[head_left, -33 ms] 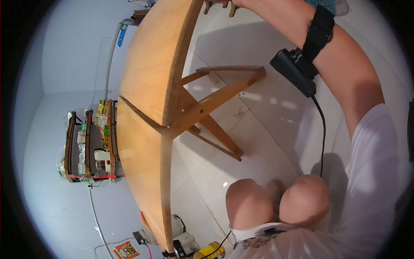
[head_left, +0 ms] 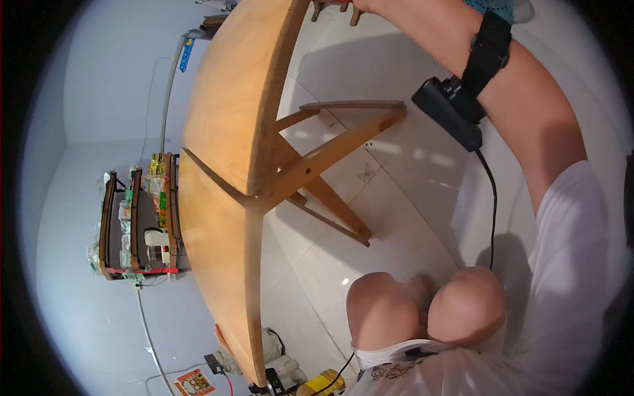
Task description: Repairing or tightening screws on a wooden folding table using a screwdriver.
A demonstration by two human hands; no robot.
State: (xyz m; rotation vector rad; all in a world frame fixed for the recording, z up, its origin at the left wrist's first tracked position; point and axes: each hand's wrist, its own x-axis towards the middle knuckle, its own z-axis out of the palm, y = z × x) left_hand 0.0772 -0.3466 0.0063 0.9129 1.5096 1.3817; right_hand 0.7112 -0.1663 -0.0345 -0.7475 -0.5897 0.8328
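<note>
A light wooden folding table [head_left: 224,99] is tipped on its side, its two-panel top running top to bottom and its crossed legs [head_left: 317,191] out over the white floor. My right arm stretches to the top edge, where my right hand [head_left: 363,5] is by the table's upper end, its fingers mostly out of frame. At the lower left, part of my left hand [head_left: 220,335] shows behind the panel, holding its edge; the rest is hidden. A black device [head_left: 446,112] with a cable is strapped to my right forearm.
A wall rack [head_left: 132,221] of packets and small items hangs at left. Pipes run along the wall. Near the floor at lower left are a yellow container [head_left: 317,383], pale bags and rolls [head_left: 281,366] and cables. My bare knees [head_left: 462,303] are bent below the legs.
</note>
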